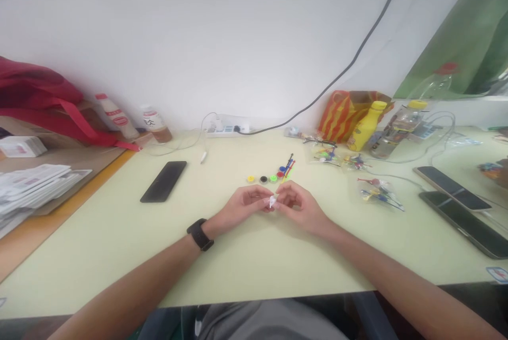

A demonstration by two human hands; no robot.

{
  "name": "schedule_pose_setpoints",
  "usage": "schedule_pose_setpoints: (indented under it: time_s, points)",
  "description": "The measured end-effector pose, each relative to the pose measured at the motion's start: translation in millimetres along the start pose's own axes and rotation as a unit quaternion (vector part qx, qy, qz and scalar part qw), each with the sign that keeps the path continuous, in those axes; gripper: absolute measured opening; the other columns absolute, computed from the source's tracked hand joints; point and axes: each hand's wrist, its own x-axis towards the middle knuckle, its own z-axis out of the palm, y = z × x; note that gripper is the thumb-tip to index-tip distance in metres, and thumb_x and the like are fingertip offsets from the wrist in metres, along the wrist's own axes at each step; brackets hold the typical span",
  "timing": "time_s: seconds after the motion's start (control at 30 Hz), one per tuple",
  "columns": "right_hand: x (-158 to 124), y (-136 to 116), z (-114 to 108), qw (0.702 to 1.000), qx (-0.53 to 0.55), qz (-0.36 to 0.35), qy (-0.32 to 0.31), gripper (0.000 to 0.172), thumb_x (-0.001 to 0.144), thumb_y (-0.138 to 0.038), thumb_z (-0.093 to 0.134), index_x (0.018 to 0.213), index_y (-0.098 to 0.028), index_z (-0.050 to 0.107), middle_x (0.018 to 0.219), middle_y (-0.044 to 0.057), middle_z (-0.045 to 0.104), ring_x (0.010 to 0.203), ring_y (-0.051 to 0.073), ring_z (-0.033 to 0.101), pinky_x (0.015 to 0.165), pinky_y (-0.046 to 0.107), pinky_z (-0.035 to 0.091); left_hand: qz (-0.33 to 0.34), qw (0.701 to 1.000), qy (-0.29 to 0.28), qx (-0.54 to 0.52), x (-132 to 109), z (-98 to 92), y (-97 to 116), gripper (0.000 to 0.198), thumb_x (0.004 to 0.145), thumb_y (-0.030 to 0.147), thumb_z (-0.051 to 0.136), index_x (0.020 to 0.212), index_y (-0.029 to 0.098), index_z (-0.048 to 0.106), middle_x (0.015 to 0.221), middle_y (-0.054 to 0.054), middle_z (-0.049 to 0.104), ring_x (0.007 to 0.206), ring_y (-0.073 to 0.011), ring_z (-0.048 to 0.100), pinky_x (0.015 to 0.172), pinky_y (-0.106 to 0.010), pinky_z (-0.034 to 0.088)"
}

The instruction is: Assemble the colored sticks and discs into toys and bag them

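My left hand [242,207], with a black wristwatch [200,234] on its wrist, and my right hand [299,207] meet above the pale green desk [222,255]. Their fingertips pinch a small white piece [272,202], possibly folded paper or plastic, and much of it is hidden. Just beyond my fingers stands a row of small round caps in yellow [251,178], black [263,179] and green [273,178]. Beside them lie several thin coloured sticks [288,167]. Two clear plastic bags of similar coloured parts [323,152] [377,194] lie further right.
A black phone [163,181] lies left of my hands. Two dark tablets or phones [464,223] sit at the right. A power strip [226,128], cables, several bottles [365,125] and an orange net bag [349,115] line the back; papers [27,191] and a red bag [35,91] sit left.
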Motion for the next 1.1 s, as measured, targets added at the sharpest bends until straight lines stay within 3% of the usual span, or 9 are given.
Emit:
schedule_pose_setpoints:
  time_s: [0.23, 0.43, 0.5, 0.57, 0.6, 0.67, 0.73, 0.9, 1.1]
  points:
    - [-0.7, 1.9, 0.1, 1.000, -0.022, -0.002, 0.013, 0.036, 0.092, -0.049, 0.070, 0.116, -0.024, 0.058, 0.083, 0.001, 0.067, 0.071, 0.017, 0.061, 0.064, 0.029, 0.047, 0.002, 1.000, 0.006, -0.003, 2.3, -3.5, -6.6, 0.031, 0.089, 0.037, 0.079, 0.110, 0.015, 0.073, 0.105, -0.011, 0.076, 0.098, -0.0227, 0.073, 0.091, -0.037, 0.057]
    - [-2.2, -2.6, -2.8, 0.999, 0.011, 0.017, 0.041, 0.069, 0.092, -0.049, 0.069, 0.148, -0.031, 0.034, 0.088, -0.003, 0.060, 0.062, 0.013, 0.052, 0.060, 0.028, 0.045, 0.011, 0.998, 0.057, 0.001, 2.3, -4.8, -5.3, 0.032, 0.086, 0.038, 0.081, 0.106, 0.015, 0.073, 0.097, -0.008, 0.075, 0.091, -0.0206, 0.072, 0.089, -0.036, 0.057]
    - [-1.6, -1.9, -3.9, 0.997, 0.043, 0.038, 0.050, 0.073, 0.091, -0.050, 0.070, 0.150, -0.034, 0.031, 0.090, -0.003, 0.059, 0.060, 0.012, 0.049, 0.057, 0.027, 0.044, 0.011, 0.998, 0.069, 0.006, 2.5, -5.0, -5.6, 0.033, 0.086, 0.039, 0.082, 0.106, 0.014, 0.074, 0.095, -0.008, 0.076, 0.090, -0.0209, 0.073, 0.090, -0.038, 0.057]
    - [-1.2, -1.8, -6.2, 0.997, 0.042, 0.052, 0.030, 0.048, 0.093, -0.054, 0.066, 0.132, -0.029, 0.054, 0.082, -0.003, 0.057, 0.058, 0.012, 0.046, 0.055, 0.026, 0.042, 0.012, 0.997, 0.074, 0.010, 2.5, -5.2, -6.2, 0.033, 0.085, 0.039, 0.082, 0.105, 0.015, 0.074, 0.095, -0.008, 0.076, 0.090, -0.0213, 0.073, 0.090, -0.039, 0.058]
    - [-1.0, -2.2, -7.7, 0.998, 0.030, 0.055, -0.002, 0.035, 0.096, -0.056, 0.061, 0.109, -0.024, 0.066, 0.074, -0.003, 0.055, 0.057, 0.012, 0.045, 0.055, 0.027, 0.041, 0.014, 0.997, 0.074, 0.011, 2.5, -5.2, -6.4, 0.033, 0.085, 0.039, 0.083, 0.105, 0.015, 0.074, 0.096, -0.008, 0.076, 0.090, -0.0215, 0.073, 0.090, -0.039, 0.058]
    - [-0.8, -3.7, -10.9, 0.996, 0.004, 0.047, -0.079, 0.056, 0.101, -0.060, 0.049, 0.064, -0.019, 0.061, 0.059, -0.001, 0.049, 0.055, 0.013, 0.044, 0.058, 0.029, 0.040, 0.018, 0.997, 0.072, 0.013, 2.2, -5.0, -6.5, 0.033, 0.084, 0.039, 0.083, 0.104, 0.014, 0.074, 0.095, -0.008, 0.076, 0.089, -0.0214, 0.073, 0.089, -0.039, 0.059]
    - [-0.1, -5.3, -13.1, 0.993, -0.009, 0.025, -0.116, 0.069, 0.102, -0.061, 0.046, 0.047, -0.020, 0.048, 0.053, 0.001, 0.045, 0.055, 0.013, 0.042, 0.061, 0.031, 0.040, 0.019, 0.997, 0.070, 0.014, 2.0, -4.5, -6.2, 0.033, 0.084, 0.039, 0.083, 0.103, 0.014, 0.074, 0.094, -0.008, 0.076, 0.088, -0.0209, 0.073, 0.088, -0.038, 0.059]
    - [2.6, -5.0, -9.3, 1.000, 0.009, 0.016, -0.018, 0.045, 0.090, -0.059, 0.069, 0.072, -0.021, 0.054, 0.067, -0.002, 0.051, 0.061, 0.013, 0.044, 0.060, 0.028, 0.038, 0.012, 0.999, 0.053, 0.005, 1.8, -3.0, -6.0, 0.032, 0.084, 0.038, 0.083, 0.102, 0.014, 0.074, 0.095, -0.009, 0.076, 0.090, -0.0212, 0.073, 0.089, -0.038, 0.059]
    - [0.8, -2.5, -1.2, 1.000, 0.001, 0.009, -0.020, 0.036, 0.087, -0.054, 0.075, 0.095, -0.023, 0.061, 0.087, 0.002, 0.066, 0.072, 0.015, 0.058, 0.066, 0.029, 0.046, 0.012, 0.999, 0.023, 0.020, 0.6, -3.9, -8.7, 0.030, 0.087, 0.038, 0.081, 0.105, 0.015, 0.074, 0.106, -0.012, 0.077, 0.099, -0.0238, 0.074, 0.091, -0.037, 0.058]
